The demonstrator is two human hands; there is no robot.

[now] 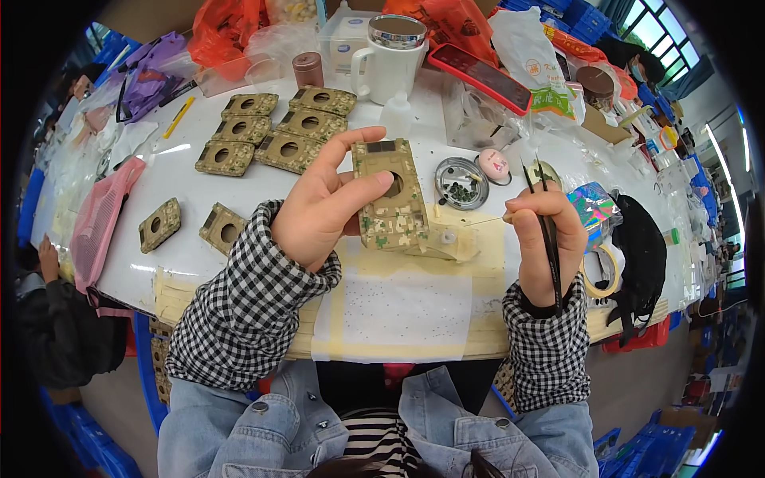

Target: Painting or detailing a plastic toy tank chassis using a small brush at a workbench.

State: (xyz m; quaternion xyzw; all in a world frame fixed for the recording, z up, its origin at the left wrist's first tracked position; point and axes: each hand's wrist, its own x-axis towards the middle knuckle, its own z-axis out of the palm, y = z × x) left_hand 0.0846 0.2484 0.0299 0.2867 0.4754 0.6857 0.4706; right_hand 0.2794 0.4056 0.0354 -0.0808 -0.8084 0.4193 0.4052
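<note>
At centre, the left hand (pixel 325 201) pinches a camouflage hull (pixel 392 213), best held steady; right of centre, the right hand (pixel 551 223) pinches black tweezers (pixel 551 253), ideally lightly.

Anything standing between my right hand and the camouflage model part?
Nothing visible blocks the space between the right hand and the model part in the left hand. The round dish sits on the table, around that gap's far side.

red lettering (pixel 551 69), on wht plastic bag (pixel 516 36)
</note>
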